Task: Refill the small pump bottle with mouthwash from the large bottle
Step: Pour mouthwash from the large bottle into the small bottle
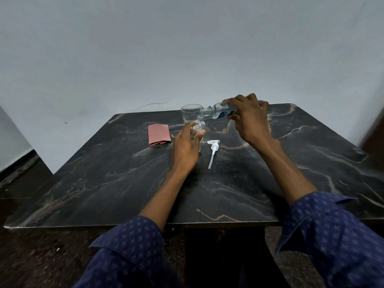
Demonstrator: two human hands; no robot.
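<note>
My left hand (pixel 187 145) wraps around the small clear bottle (pixel 199 126), which stands upright on the dark marble table (pixel 124 183) with its neck uncovered. My right hand (pixel 250 119) grips the large mouthwash bottle (pixel 217 112), tipped nearly level with its open mouth pointing left, right over the small bottle's neck. A thin clear stream seems to run between the two mouths. The white pump head (pixel 213 151) with its dip tube lies flat on the table just right of the small bottle.
A clear drinking glass (pixel 190 113) stands just behind the small bottle. A folded pink cloth (pixel 159 134) lies to the left of it. A pale wall rises behind the table's far edge, and a thin wire shows there.
</note>
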